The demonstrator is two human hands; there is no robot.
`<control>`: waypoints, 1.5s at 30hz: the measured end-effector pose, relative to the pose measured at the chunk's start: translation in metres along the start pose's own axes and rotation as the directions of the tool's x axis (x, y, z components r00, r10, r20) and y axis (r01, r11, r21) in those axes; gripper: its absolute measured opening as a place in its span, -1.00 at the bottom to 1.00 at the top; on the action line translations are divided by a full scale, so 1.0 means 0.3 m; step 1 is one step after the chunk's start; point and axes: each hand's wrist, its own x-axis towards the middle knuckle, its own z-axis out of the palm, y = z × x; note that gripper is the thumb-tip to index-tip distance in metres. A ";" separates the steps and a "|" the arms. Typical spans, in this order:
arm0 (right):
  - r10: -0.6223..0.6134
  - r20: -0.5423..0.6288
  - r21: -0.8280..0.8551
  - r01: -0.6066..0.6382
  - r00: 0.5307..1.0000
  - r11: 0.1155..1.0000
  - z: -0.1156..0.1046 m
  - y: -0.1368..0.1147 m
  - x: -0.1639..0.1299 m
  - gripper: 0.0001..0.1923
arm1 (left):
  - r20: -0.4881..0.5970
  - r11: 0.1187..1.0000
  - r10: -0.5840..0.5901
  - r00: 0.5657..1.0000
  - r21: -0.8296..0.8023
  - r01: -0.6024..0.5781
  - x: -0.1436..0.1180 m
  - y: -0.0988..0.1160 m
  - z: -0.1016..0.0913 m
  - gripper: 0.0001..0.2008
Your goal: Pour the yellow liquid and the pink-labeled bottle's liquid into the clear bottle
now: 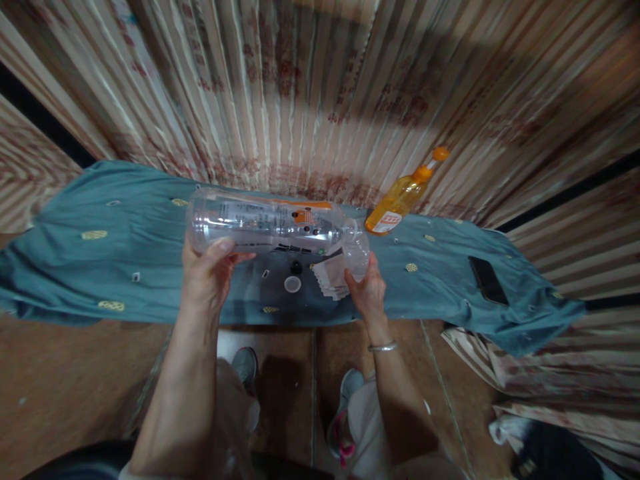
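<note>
Now the clear bottle lies sideways above the bench, its mouth over a small cup. Left hand closes around its base; right hand pinches the cup. Better tilt slowly, keep the cup steady.

Head-worn view, looking forward and steeply down.
Taken from above, close over both forearms at frame centre; faces a cloth-covered table across the middle, curtain filling the top, floor and shoes along the bottom.
</note>
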 end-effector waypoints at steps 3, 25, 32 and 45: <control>-0.008 -0.002 0.003 0.008 1.000 1.000 -0.001 -0.001 -0.001 -0.30 | -0.001 1.000 0.007 1.000 -0.023 -0.007 0.001 -0.001 0.002 -0.49; -0.019 -0.014 -0.001 0.019 1.000 1.000 0.004 0.004 -0.002 -0.30 | 0.009 1.000 -0.015 1.000 0.002 0.015 0.000 0.006 -0.002 -0.35; -0.010 -0.009 0.008 0.011 1.000 1.000 0.002 0.001 0.001 -0.29 | 0.005 0.999 -0.031 0.999 0.021 0.031 0.001 0.005 -0.004 -0.34; -0.001 -0.002 0.002 0.001 1.000 1.000 0.000 -0.002 0.002 -0.30 | 0.019 1.000 -0.014 1.000 -0.012 0.014 0.006 -0.004 -0.011 -0.37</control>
